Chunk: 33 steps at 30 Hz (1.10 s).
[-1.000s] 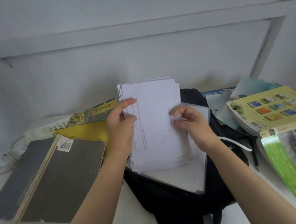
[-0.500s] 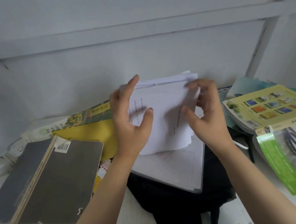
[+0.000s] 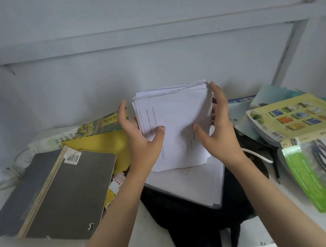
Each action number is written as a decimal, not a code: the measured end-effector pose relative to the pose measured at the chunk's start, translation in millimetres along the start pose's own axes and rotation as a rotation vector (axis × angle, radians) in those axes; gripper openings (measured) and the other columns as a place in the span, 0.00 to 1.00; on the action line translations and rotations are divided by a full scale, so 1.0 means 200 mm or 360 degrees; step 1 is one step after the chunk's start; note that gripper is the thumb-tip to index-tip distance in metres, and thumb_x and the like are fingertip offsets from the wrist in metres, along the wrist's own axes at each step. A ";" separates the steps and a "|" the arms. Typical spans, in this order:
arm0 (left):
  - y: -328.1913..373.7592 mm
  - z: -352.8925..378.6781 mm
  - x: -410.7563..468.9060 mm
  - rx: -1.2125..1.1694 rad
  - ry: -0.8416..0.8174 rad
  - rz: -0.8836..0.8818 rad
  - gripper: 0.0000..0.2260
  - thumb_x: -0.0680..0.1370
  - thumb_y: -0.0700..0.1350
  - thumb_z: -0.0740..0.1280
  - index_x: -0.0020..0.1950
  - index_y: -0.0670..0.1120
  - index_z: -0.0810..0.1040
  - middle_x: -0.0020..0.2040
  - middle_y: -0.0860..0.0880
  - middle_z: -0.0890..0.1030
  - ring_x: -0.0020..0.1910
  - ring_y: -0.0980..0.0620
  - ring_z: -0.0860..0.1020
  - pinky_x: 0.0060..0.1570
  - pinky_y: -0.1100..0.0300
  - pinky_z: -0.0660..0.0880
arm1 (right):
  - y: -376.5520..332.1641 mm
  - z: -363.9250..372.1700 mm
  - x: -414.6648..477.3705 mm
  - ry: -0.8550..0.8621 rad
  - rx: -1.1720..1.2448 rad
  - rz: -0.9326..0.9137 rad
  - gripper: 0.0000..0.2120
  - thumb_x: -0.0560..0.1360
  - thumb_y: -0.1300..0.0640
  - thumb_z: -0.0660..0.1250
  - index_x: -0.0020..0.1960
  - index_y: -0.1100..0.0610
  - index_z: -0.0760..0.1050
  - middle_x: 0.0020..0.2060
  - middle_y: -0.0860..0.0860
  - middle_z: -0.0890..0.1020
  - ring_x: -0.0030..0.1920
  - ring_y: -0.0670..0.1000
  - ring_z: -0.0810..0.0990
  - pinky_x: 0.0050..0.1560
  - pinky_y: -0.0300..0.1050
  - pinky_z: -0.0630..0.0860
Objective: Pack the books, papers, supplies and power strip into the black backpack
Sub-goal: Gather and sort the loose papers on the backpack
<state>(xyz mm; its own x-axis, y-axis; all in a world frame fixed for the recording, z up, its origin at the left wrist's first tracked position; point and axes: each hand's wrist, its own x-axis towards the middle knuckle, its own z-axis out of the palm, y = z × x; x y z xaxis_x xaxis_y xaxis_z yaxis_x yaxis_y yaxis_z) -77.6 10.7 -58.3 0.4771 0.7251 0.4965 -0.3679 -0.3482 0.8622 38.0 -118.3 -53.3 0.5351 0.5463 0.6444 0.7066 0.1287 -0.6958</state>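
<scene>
A stack of white printed papers (image 3: 177, 126) stands on edge between both hands, above a flat pile of white sheets (image 3: 192, 184). My left hand (image 3: 142, 143) holds its left side, thumb across the front. My right hand (image 3: 218, 137) clasps its right side, fingers behind and thumb in front. The flat pile lies on the black backpack (image 3: 199, 226), which rests on the white table. A grey-covered notebook (image 3: 63, 194) lies at the left. The white power strip (image 3: 18, 166) shows at the far left behind it.
A yellow folder (image 3: 106, 144) and a green flower-cover book (image 3: 101, 123) lie behind the notebook. Small red-and-white packets (image 3: 117, 180) peek out beside it. On the right sit a yellow book with picture tiles (image 3: 291, 115), a green-edged book (image 3: 314, 173) and a white cord (image 3: 259, 155). A white wall rises behind.
The paper stack went from lying tilted on the pile to standing upright between my hands. Both hands shifted to its side edges, and the view tipped slightly.
</scene>
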 end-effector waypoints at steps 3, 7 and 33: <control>-0.06 0.00 -0.04 0.0000 0.0045 -0.0045 0.35 0.72 0.28 0.64 0.63 0.60 0.52 0.59 0.39 0.75 0.54 0.46 0.79 0.50 0.59 0.76 | 0.04 0.04 -0.06 0.0169 0.0036 0.0094 0.33 0.74 0.70 0.64 0.67 0.41 0.55 0.55 0.44 0.74 0.47 0.46 0.76 0.44 0.43 0.76; -0.10 0.02 -0.07 0.0221 0.0129 0.0210 0.24 0.73 0.28 0.64 0.51 0.56 0.61 0.56 0.50 0.70 0.56 0.45 0.72 0.47 0.64 0.75 | 0.07 0.08 -0.10 0.0367 -0.0289 -0.0090 0.15 0.75 0.70 0.64 0.56 0.54 0.69 0.45 0.47 0.75 0.42 0.39 0.72 0.44 0.29 0.69; -0.16 0.00 -0.18 0.0510 -0.0177 0.0176 0.38 0.74 0.25 0.60 0.75 0.53 0.48 0.65 0.81 0.52 0.67 0.77 0.52 0.55 0.77 0.66 | 0.07 0.07 -0.21 0.0051 -0.0245 0.0069 0.42 0.77 0.67 0.60 0.72 0.31 0.42 0.31 0.38 0.72 0.26 0.45 0.68 0.27 0.32 0.63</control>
<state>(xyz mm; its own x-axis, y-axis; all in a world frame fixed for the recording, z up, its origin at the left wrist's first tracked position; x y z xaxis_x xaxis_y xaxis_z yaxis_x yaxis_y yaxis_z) -83.2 -5.1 -103.9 0.5391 0.6097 0.5811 -0.1614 -0.6024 0.7817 19.4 -128.0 -93.9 0.5792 0.5215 0.6265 0.7440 -0.0241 -0.6677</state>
